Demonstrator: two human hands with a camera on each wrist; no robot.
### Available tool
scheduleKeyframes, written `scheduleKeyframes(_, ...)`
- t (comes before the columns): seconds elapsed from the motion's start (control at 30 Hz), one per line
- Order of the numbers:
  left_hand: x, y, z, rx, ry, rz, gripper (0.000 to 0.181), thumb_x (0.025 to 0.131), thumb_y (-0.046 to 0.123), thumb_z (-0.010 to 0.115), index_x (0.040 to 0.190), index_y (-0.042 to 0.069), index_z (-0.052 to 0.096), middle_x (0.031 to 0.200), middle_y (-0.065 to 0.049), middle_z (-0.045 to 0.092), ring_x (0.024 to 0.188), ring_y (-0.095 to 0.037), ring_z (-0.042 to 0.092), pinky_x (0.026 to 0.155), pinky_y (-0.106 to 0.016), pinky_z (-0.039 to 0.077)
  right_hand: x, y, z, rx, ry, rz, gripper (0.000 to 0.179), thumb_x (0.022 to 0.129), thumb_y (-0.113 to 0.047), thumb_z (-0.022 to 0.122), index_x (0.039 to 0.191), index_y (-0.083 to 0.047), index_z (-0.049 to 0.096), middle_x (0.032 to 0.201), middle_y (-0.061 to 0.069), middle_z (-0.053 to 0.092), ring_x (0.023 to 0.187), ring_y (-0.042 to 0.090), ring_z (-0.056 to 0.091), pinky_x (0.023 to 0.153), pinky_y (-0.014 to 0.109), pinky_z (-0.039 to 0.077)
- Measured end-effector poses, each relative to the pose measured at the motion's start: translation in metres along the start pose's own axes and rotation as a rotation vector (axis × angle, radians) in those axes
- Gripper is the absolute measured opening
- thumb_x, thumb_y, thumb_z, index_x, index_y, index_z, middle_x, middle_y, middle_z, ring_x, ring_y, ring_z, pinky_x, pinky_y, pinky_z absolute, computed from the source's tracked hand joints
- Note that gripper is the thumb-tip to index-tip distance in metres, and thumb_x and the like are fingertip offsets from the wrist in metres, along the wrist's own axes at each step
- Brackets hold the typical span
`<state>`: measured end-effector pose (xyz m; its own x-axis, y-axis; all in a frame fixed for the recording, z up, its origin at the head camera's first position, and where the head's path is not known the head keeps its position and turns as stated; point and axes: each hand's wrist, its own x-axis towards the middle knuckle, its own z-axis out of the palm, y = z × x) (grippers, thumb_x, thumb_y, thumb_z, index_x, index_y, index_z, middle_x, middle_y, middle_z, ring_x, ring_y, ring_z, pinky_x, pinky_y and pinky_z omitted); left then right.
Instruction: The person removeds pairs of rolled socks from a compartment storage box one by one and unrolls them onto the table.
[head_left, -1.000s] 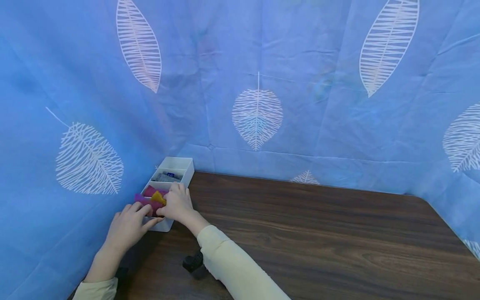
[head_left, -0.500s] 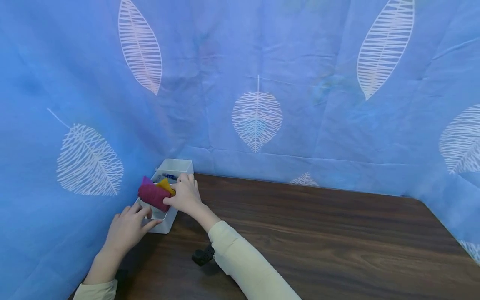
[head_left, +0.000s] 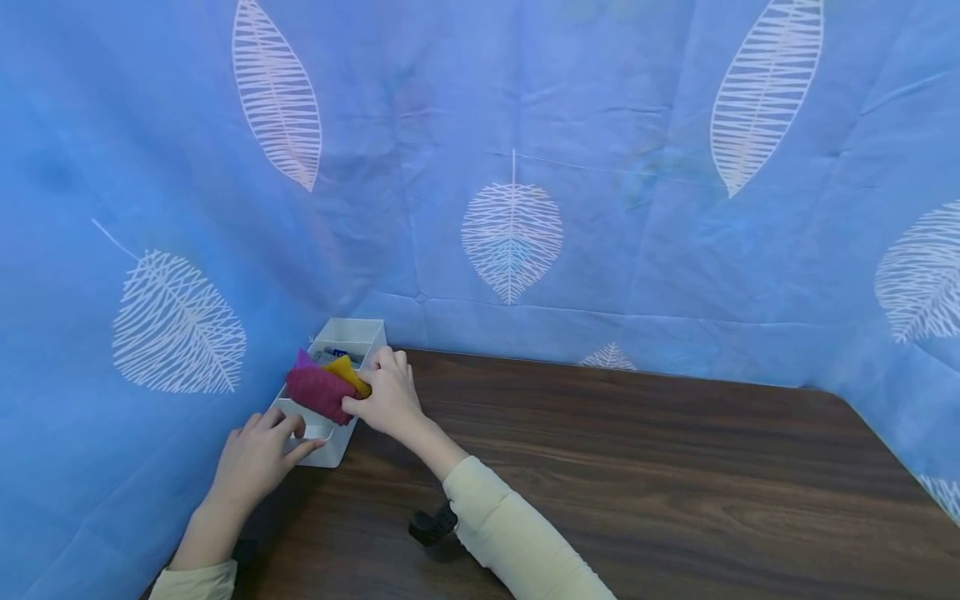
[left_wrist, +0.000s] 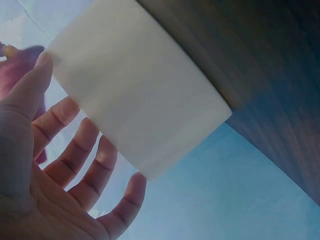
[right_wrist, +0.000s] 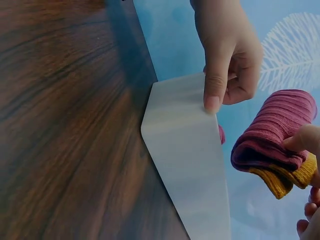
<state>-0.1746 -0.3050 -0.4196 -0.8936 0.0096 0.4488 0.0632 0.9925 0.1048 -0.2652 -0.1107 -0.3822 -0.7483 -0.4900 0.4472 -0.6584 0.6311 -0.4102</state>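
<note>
My right hand [head_left: 392, 398] pinches a folded pair of ribbed knit socks [right_wrist: 274, 122], maroon with mustard-yellow ends and a bit of purple, holding it over a white divided storage box [head_left: 330, 452]. In the right wrist view the thumb presses on the maroon fabric and the socks are above the rim. My left hand [head_left: 251, 457] holds the near end of the box, its thumb against the outer wall and its fingers curled at the rim. The left wrist view shows these fingertips along the edge of the box wall [left_wrist: 135, 92].
A grey bundle [head_left: 324, 357] with a dark blue label lies in a farther compartment. The box stands at the table's left back corner, close to a blue leaf-print curtain [head_left: 172, 333]. Dark wood tabletop [head_left: 637, 467] stretches to the right.
My right hand has lifted the folded socks up out of a near compartment and drawn them slightly right. The left hand has stayed on the box's near end.
</note>
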Motion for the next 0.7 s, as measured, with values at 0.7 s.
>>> scheduleKeyframes(0.7,-0.002,0.004,-0.002,-0.004,-0.082,-0.056,0.033,0.079,0.043,0.078,0.089,0.014,0.067,0.088,-0.010,0.060,0.079,-0.028,0.050,0.074,-0.055,0.047,-0.053,0.043,-0.043,0.094,0.140,0.059,0.019,0.080,-0.031,0.074,0.086,-0.012,0.074,0.089,-0.003,0.028,0.090,0.018,0.028,0.075,0.031,0.021)
